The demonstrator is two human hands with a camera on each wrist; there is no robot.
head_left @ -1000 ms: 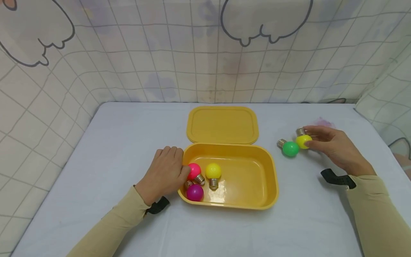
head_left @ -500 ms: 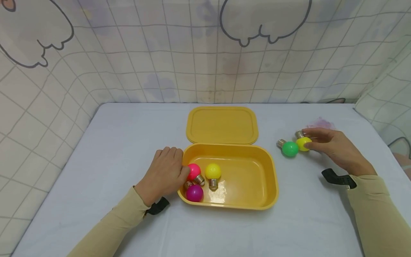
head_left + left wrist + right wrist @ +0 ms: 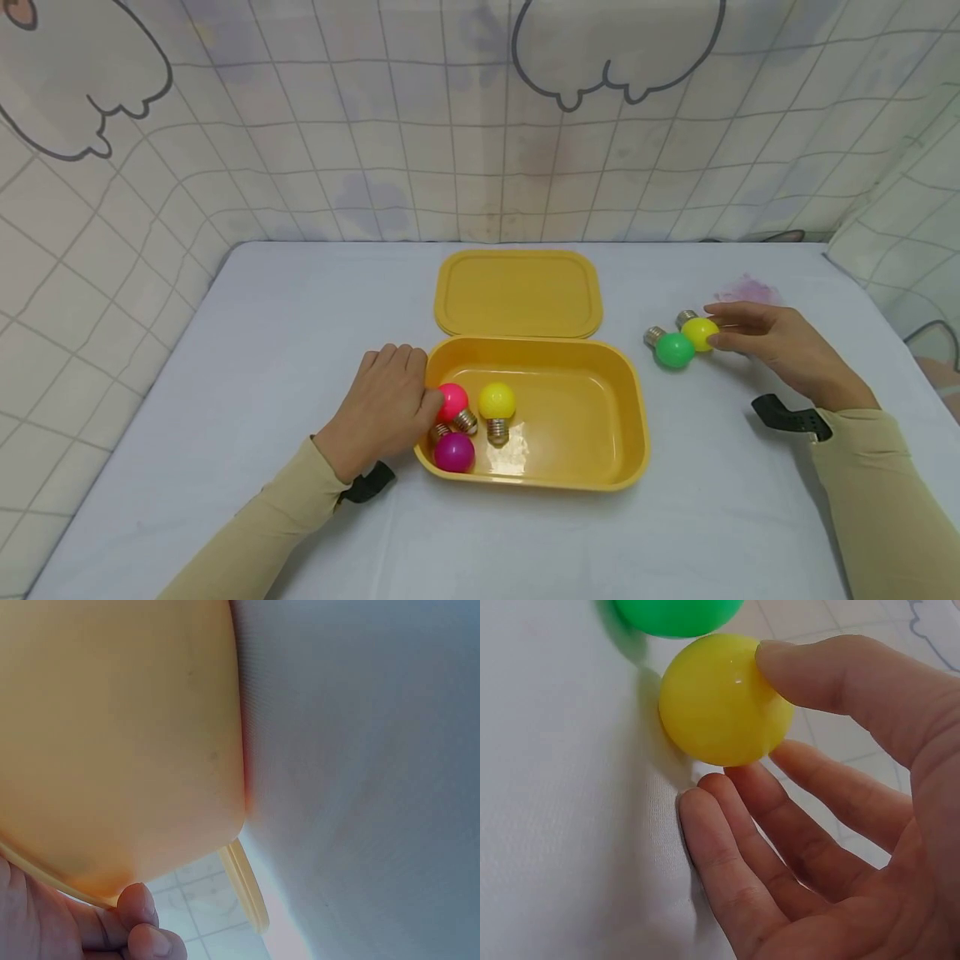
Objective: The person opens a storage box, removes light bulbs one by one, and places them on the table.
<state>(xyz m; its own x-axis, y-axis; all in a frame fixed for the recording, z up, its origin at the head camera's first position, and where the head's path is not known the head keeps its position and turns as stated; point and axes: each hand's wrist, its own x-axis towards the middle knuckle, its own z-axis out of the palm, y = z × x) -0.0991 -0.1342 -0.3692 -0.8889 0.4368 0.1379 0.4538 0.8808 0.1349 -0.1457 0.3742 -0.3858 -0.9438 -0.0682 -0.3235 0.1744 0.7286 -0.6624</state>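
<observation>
My left hand [image 3: 387, 402] grips the left rim of a yellow plastic box [image 3: 585, 417]; in the left wrist view its curled fingertips [image 3: 152, 941] lie against the outside wall. In the box's left part lie a pink light bulb [image 3: 453, 401], a purple bulb [image 3: 454, 452] and a yellow bulb [image 3: 497, 401]. At the right, my right hand [image 3: 783, 346] is beside another yellow light bulb [image 3: 720, 705] lying on the table. Its thumb touches the bulb's side, and its loosely bent fingers lie along the lower edge. A green bulb [image 3: 674, 350] lies right next to that bulb.
A flat yellow lid [image 3: 518, 293] lies directly behind the box. White cloth covers the table [image 3: 300, 300], with a pinkish stain [image 3: 748, 289] beyond the right hand. A patterned curtain [image 3: 450, 150] hangs behind the table and along its sides.
Beside the right hand, the yellow bulb has shifted left and turned, ending next to the green bulb. The right fingers cover less of it now. The left hand stays on the box rim.
</observation>
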